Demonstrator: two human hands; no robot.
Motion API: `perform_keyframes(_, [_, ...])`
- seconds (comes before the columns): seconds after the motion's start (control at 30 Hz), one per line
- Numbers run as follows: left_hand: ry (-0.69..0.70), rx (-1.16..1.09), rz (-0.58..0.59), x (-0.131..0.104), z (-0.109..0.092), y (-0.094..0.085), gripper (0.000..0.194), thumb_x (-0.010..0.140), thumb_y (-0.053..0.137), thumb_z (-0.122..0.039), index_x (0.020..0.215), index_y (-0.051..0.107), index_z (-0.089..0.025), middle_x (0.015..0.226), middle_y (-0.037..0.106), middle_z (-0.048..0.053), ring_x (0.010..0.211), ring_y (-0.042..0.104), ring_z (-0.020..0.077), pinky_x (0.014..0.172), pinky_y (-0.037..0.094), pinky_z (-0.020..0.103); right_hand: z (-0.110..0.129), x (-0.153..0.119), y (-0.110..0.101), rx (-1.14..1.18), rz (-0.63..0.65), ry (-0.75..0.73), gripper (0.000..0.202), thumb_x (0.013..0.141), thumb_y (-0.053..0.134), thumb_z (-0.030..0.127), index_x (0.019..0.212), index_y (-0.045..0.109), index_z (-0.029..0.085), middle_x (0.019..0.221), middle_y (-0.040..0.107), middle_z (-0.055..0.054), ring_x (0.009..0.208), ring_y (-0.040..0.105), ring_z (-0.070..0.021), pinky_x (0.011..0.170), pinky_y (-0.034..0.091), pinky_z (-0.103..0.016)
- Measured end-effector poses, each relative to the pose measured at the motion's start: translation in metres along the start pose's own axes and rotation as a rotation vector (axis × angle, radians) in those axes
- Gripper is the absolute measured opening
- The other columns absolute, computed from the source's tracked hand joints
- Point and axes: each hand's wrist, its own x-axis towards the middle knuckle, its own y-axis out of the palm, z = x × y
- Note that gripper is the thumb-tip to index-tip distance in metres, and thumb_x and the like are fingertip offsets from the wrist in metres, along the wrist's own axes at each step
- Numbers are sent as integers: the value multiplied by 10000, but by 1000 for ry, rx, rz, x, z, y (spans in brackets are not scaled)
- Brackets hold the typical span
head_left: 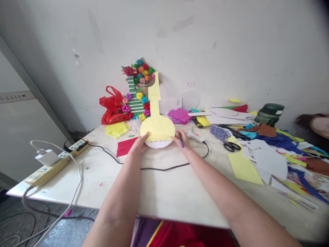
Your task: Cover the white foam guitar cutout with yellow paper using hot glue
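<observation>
A yellow paper guitar-like shape (157, 125) with a round body and long neck is held up over the table, a white curved edge showing beneath its body. My left hand (139, 144) is closed on the lower left edge, thumb in front. At the lower right edge my right hand (182, 140) pinches the shape and also has a dark purple pen (181, 140) between its fingers. Small dark marks run across the upper neck and along the body's lower edge. Behind the neck stands a craft with colourful paper flowers (141, 72).
Left: red plastic bag (112, 104), power strip (58, 163), red paper (125, 146). Right: glue gun (195, 136), its black cable crossing the table (164, 195), purple paper (179, 115), yarn (218, 133), scissors (232, 146), paper scraps (272, 159), dark green container (269, 114). A wall stands behind.
</observation>
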Motion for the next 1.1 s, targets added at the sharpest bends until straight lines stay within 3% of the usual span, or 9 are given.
perform_keyframes(0.27, [17,28,10,-3,-1,4,487,723,634,-71,1190,510,-133,1012,666,132,903,644,255,860,500,396,7,-1,0,-51,0,-36,356,566,644,295,880,502,204,638,535,50,581,524,-118,635,460,-278])
perform_keyframes(0.5, [102,18,-43,-1,-1,4,503,711,660,-88,1187,513,-153,1029,662,119,905,644,251,851,506,380,15,-5,-3,-116,-11,-33,385,629,585,314,981,482,198,830,652,-39,661,582,-148,703,487,-316])
perform_keyframes(0.7, [160,-6,-82,3,-2,2,453,722,637,-71,1154,537,-167,1014,670,92,909,643,229,855,503,356,13,-7,-7,-231,-3,-110,372,674,443,220,1043,488,196,908,665,-55,727,613,-161,728,483,-311])
perform_keyframes(1.0, [219,-55,-157,5,-5,7,354,727,593,-20,1052,589,-160,886,694,49,844,657,194,849,504,337,12,-2,-10,-593,43,-272,500,672,380,66,1140,518,177,1033,646,-88,915,595,-240,805,453,-373])
perform_keyframes(1.1, [209,-54,-148,4,-4,9,374,723,597,-16,1066,580,-162,890,694,53,845,658,198,849,503,343,14,-1,-12,-631,42,-289,513,682,371,56,1157,519,177,1050,640,-89,895,587,-243,810,450,-387])
